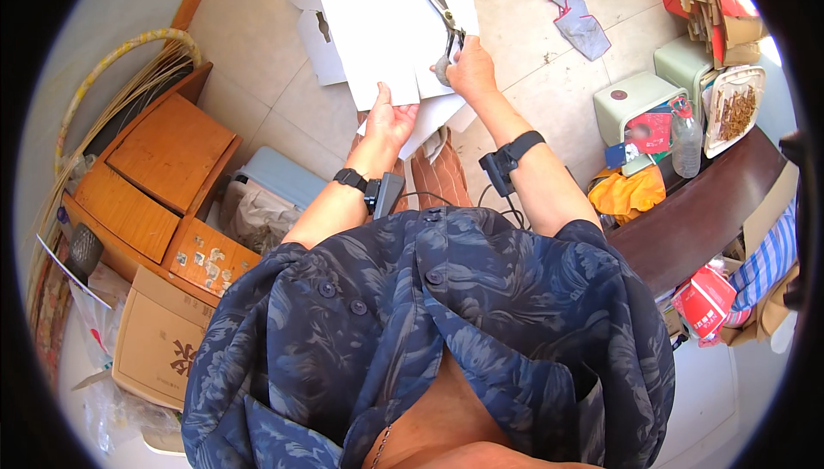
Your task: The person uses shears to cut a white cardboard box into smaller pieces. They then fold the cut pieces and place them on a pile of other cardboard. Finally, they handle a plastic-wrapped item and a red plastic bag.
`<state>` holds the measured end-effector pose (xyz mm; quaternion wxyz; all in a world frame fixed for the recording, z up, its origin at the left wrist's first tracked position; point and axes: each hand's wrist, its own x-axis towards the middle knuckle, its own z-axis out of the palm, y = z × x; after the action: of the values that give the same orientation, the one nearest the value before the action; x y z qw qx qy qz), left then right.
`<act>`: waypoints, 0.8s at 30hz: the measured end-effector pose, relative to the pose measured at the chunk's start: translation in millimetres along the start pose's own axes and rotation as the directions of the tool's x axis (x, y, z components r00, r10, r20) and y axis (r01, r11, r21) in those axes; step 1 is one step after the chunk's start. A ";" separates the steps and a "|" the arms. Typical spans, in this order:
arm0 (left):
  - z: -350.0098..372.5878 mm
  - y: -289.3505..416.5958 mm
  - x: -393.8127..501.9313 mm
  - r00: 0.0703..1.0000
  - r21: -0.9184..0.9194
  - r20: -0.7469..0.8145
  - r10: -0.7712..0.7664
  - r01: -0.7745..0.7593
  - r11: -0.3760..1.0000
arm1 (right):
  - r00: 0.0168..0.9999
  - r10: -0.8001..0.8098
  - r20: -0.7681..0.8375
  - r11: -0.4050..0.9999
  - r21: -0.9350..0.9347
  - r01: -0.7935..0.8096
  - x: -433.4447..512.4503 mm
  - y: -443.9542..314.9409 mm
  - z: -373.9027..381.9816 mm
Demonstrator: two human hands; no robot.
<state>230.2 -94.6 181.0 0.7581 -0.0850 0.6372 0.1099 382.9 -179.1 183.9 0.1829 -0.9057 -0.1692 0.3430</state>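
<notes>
A large white sheet (393, 25), of paper or thin board, spreads out in front of my legs, with a slit running in from its near edge between my hands. My left hand (391, 116) grips that near edge to the left of the slit, thumb on top. In my right hand (472, 71) is a pair of scissors (444, 9), blades parted and pointing away from me over the sheet; grey wrapping covers part of a handle. White pieces (428, 123) hang below the near edge, over my striped trousers. Another white piece with a dark cutout (322, 34) lies left of the sheet.
A grey cloth with red edging (581, 25) lies on the tiled floor. At left stand a wooden cabinet (170, 153), a blue-grey bin (283, 170) and a cardboard box (161, 334). At right are green containers (634, 99), a plastic bottle (686, 141) and stacked cardboard (702, 5).
</notes>
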 end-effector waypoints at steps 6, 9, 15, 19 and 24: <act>-19.6 -25.6 -36.0 0.993 0.051 0.000 -0.116 0.116 0.992 | 0.960 -0.017 -0.279 0.986 -0.163 -0.030 -12.8 45.7 42.4; -29.0 -8.4 -58.9 0.993 0.104 0.054 -0.103 0.097 0.990 | 0.958 0.149 -0.244 0.987 -0.027 -0.160 -10.2 62.2 41.8; -20.0 46.4 -78.2 0.994 0.148 0.110 0.003 -0.019 0.989 | 0.983 0.152 -0.108 0.982 0.130 -0.138 8.1 53.7 49.9; -20.5 69.5 -91.3 0.996 0.134 0.085 0.002 -0.014 0.991 | 0.984 0.139 -0.115 0.984 0.129 -0.124 19.4 53.9 58.2; -37.7 75.6 -76.1 0.999 0.143 -0.014 0.041 -0.039 0.989 | 0.993 0.051 -0.105 0.984 0.176 -0.032 14.8 48.7 38.6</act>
<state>161.3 -36.6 250.3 0.7543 -0.0187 0.6515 0.0785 375.8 -207.1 126.9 0.2631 -0.9069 -0.1092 0.3104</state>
